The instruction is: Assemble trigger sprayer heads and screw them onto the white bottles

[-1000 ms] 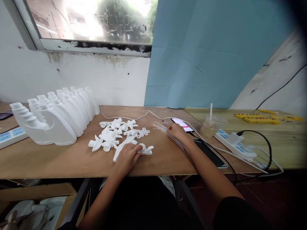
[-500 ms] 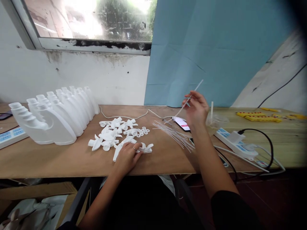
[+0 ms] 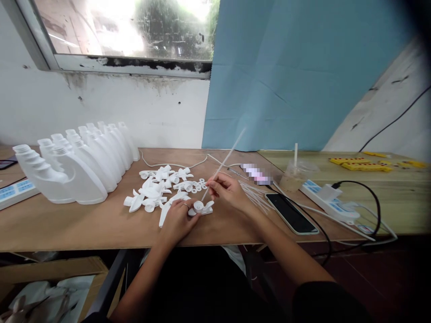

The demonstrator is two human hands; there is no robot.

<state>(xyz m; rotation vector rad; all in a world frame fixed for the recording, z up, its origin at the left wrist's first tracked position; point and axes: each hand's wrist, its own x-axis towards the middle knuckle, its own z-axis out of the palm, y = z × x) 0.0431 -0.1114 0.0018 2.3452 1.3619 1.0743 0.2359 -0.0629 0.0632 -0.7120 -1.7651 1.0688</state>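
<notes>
My left hand [image 3: 178, 220] rests on the table, its fingers closed on a white spray trigger head [image 3: 199, 207] whose round opening faces up. Between the pinched fingers of my right hand [image 3: 225, 188] is a thin, translucent plastic tube [image 3: 232, 148], slanting up to the right. Its lower end is close to the trigger head's opening; I cannot tell whether it is inside. A pile of white spray trigger heads [image 3: 153, 188] lies beyond my left hand, with several small white rings [image 3: 201, 183] at its right. More thin tubes [image 3: 254, 195] lie behind my right forearm.
White bottles [image 3: 87, 166] without caps stand in rows at the left. On the right are a dark-screened phone [image 3: 291, 213], a lit phone [image 3: 256, 174], a plastic cup with a straw [image 3: 296, 172] and a power strip [image 3: 330, 202] with cables. A cardboard box [image 3: 74, 264] sits below the table.
My right hand has come down and left with the tube, from over the lit phone to the trigger head. My left hand has stayed nearly in place.
</notes>
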